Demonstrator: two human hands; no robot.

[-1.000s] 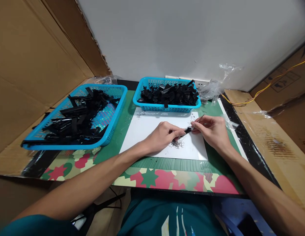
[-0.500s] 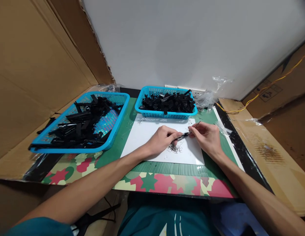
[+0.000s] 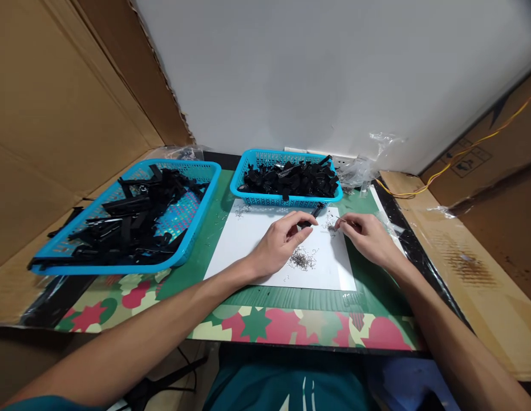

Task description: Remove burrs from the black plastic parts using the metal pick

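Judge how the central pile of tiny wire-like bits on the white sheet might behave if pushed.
The pile of wire-like bits would probably scatter rather than move as one, since it looks loose, with strays around its edge. Each bit is likely very light, looking so thin and short. They may slide easily, as the white sheet looks flat and smooth.

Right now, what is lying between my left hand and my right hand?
The head view shows white paper between left hand and right hand, thin bits scattered nearer the right, and a black piece poking out by the left.
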